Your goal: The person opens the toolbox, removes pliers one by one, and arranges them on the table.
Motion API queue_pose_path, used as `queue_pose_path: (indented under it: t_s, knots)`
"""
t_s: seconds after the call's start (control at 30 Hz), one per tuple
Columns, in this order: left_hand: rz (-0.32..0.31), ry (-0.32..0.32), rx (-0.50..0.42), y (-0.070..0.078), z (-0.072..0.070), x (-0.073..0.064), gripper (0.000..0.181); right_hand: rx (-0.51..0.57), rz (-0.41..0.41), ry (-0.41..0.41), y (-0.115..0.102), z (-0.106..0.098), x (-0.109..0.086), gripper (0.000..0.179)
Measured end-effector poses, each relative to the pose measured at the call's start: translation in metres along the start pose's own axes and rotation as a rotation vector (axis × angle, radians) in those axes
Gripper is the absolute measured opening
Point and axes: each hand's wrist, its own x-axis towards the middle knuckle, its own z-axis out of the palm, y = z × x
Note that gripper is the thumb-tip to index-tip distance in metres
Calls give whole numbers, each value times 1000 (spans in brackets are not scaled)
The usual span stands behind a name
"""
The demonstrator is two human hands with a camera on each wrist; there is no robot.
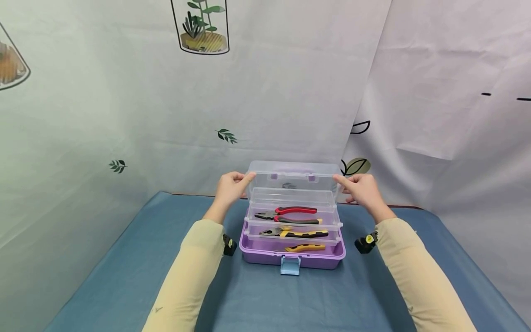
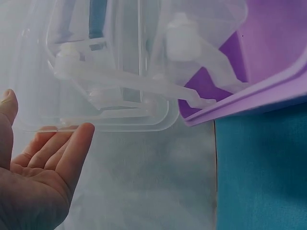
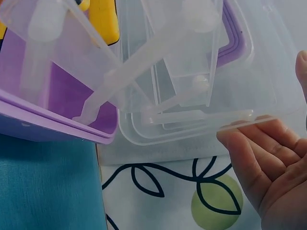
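Purple toolbox (image 1: 265, 259) sits on the blue table (image 1: 265, 304), near its back edge; clear lid (image 1: 290, 168) is raised behind it; left hand (image 1: 230, 189) clamps the lid's left corner between thumb and fingers, right hand (image 1: 365, 190) does likewise at the right corner; in the head view the fingers are partly hidden behind each thumb; in the wrist views each thumb is cut off by the picture edge, fingertips at the lid's rim, exact thumb contact hard to make out there.

Clear trays (image 1: 330, 216) rise in steps from the box; one step holds red-handled pliers (image 1: 296, 210), the one below yellow-and-black pliers (image 1: 307, 234); a yellow handle (image 1: 307, 247) shows low in the box, rest of that tool hidden, type can't be told; blue latch (image 1: 290, 266) hangs at the front, cut out of both wrist views.

Cream sleeves (image 1: 186, 272) run off the bottom edge; black devices (image 1: 229, 245) sit at the wrists, partly covered by the sleeves; pale backdrop (image 1: 286, 106) behind, its jar drawings (image 1: 203, 41) cut off.
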Motion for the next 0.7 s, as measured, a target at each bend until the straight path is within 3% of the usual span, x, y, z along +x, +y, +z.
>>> queue_pose_path:
  t_s: [0.47,0.7]
  knots:
    - [-20,6,-4,6,3,9,64,-35,-26,6,-3,0,13,83]
    - [-49,-19,-10,7,8,12,69,-34,9,-19,-3,0,19,81]
